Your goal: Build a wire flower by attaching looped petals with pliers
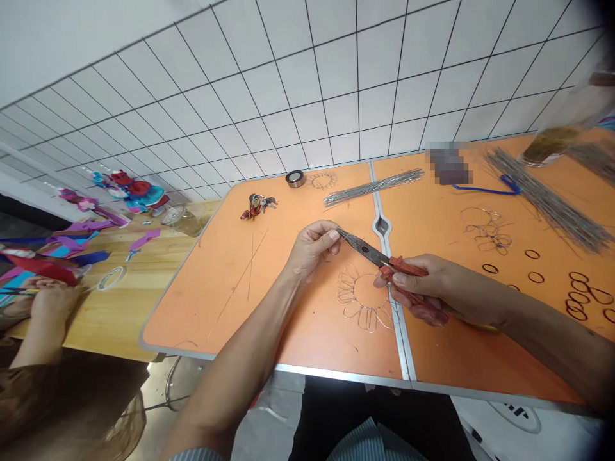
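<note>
My right hand (pixel 427 288) is wrapped round the red handles of long-nose pliers (pixel 366 250), whose dark jaws point up and left. The jaw tips meet the fingertips of my left hand (pixel 317 244), which is closed in a pinch; what it pinches is too small to make out. Below the pliers, a flower-shaped wire ring (pixel 368 298) with thin loops lies on the orange table (pixel 288 333), partly beside my right fingers.
Straight wire bundles (pixel 372 187) (pixel 552 202), a tape roll (pixel 295 178), keys (pixel 258 205), wire shapes (pixel 487 230) and dark rings (pixel 536 277) lie around. A cup (pixel 548 144) stands at back right. At left, another person's hands (pixel 52 301) work at a wooden table (pixel 129 307).
</note>
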`<state>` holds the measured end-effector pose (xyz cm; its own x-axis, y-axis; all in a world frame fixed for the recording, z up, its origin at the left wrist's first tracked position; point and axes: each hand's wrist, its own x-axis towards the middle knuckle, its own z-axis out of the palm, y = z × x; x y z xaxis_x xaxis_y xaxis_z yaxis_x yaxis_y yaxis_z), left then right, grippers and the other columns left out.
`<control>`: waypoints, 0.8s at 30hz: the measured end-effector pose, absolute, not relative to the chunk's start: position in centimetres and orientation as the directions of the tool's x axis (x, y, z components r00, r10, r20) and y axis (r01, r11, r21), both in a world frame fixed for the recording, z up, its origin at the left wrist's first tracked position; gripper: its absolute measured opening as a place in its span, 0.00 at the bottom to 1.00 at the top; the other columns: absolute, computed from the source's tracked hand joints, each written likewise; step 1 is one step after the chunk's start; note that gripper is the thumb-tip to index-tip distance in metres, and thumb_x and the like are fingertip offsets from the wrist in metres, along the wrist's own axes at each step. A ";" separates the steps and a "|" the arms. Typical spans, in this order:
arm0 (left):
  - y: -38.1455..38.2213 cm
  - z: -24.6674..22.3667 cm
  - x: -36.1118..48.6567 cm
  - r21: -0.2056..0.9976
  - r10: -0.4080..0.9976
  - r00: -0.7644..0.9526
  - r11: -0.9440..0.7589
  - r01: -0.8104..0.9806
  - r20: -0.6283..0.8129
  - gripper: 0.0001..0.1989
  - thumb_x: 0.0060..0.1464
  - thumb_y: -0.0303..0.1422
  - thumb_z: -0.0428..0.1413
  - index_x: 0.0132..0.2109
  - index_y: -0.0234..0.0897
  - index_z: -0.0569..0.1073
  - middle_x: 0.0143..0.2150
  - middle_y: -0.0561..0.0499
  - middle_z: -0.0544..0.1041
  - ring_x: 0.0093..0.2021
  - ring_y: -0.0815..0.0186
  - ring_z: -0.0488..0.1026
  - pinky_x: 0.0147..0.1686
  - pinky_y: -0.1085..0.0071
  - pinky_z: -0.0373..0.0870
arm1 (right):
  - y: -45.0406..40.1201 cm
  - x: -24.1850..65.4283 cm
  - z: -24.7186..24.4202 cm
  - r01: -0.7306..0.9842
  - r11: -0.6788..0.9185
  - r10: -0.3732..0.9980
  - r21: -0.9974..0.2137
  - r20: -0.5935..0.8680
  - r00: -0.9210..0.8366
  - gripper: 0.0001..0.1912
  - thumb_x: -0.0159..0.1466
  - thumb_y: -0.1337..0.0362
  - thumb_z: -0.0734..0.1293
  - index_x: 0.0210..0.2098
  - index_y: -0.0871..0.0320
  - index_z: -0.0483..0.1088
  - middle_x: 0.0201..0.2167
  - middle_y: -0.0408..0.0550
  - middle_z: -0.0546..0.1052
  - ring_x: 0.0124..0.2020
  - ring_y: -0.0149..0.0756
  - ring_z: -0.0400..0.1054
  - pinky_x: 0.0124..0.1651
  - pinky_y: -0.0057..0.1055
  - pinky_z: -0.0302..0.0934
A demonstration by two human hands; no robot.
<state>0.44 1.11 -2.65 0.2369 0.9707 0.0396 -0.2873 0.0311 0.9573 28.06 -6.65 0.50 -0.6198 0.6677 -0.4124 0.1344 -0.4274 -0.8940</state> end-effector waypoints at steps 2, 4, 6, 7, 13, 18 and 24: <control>1.0 -2.6 0.5 0.955 0.972 0.233 0.053 -0.291 0.017 0.25 0.42 0.48 0.81 0.36 0.37 0.81 0.26 0.54 0.75 0.23 0.72 0.66 0.21 0.75 0.56 | -6.6 28.0 0.5 0.120 -0.446 0.661 -0.887 -0.418 -0.623 0.22 0.75 0.40 0.69 0.45 0.53 0.71 0.28 0.39 0.69 0.21 0.29 0.55 0.23 0.33 0.43; 1.1 -2.7 0.5 0.956 0.973 0.232 0.063 -0.285 0.005 0.24 0.43 0.48 0.81 0.36 0.36 0.81 0.26 0.54 0.76 0.23 0.73 0.67 0.21 0.75 0.56 | -6.6 27.8 0.5 0.129 -0.452 0.661 -0.883 -0.428 -0.617 0.23 0.74 0.40 0.70 0.44 0.53 0.71 0.28 0.40 0.69 0.21 0.29 0.54 0.23 0.33 0.43; 1.3 -3.0 0.5 0.959 0.974 0.225 0.050 -0.278 0.014 0.24 0.45 0.47 0.80 0.37 0.36 0.82 0.28 0.53 0.79 0.23 0.73 0.69 0.21 0.76 0.57 | -6.5 27.5 0.5 0.137 -0.445 0.679 -0.885 -0.434 -0.592 0.24 0.73 0.38 0.71 0.44 0.53 0.70 0.28 0.40 0.69 0.21 0.29 0.55 0.23 0.33 0.45; 1.4 -3.1 0.5 0.962 0.975 0.218 0.029 -0.271 0.032 0.23 0.47 0.47 0.80 0.38 0.36 0.82 0.29 0.52 0.81 0.24 0.73 0.70 0.22 0.76 0.59 | -6.5 27.4 0.5 0.141 -0.436 0.695 -0.889 -0.432 -0.574 0.25 0.72 0.37 0.71 0.45 0.53 0.71 0.28 0.41 0.70 0.21 0.29 0.55 0.23 0.33 0.46; 1.2 -2.9 0.9 0.971 0.980 0.138 -0.113 -0.211 0.144 0.16 0.54 0.42 0.75 0.37 0.35 0.82 0.31 0.50 0.85 0.24 0.74 0.71 0.27 0.76 0.68 | -6.1 27.9 0.9 0.222 -0.366 0.731 -0.904 -0.427 -0.533 0.27 0.70 0.36 0.73 0.43 0.56 0.77 0.35 0.53 0.81 0.29 0.36 0.67 0.31 0.37 0.60; 0.5 -2.2 1.3 0.963 0.991 0.125 -0.017 -0.271 0.052 0.15 0.53 0.40 0.74 0.38 0.34 0.81 0.32 0.49 0.86 0.23 0.74 0.73 0.25 0.76 0.70 | -6.0 28.7 1.6 0.290 -0.381 0.731 -0.878 -0.478 -0.487 0.29 0.68 0.34 0.74 0.47 0.55 0.80 0.42 0.56 0.84 0.35 0.41 0.72 0.38 0.39 0.66; 0.6 -1.8 0.8 0.951 1.000 0.018 0.007 -0.309 -0.001 0.18 0.51 0.40 0.76 0.42 0.34 0.81 0.35 0.46 0.89 0.26 0.71 0.80 0.30 0.75 0.78 | -5.5 29.5 1.3 0.406 -0.162 0.827 -0.899 -0.349 -0.441 0.24 0.71 0.39 0.71 0.38 0.54 0.77 0.30 0.49 0.77 0.28 0.39 0.67 0.27 0.35 0.57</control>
<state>0.76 0.62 -1.85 0.0177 0.9998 -0.0012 -0.3094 0.0066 0.9509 29.52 -5.48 1.32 -0.4412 0.8268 -0.3488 0.4064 -0.1624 -0.8991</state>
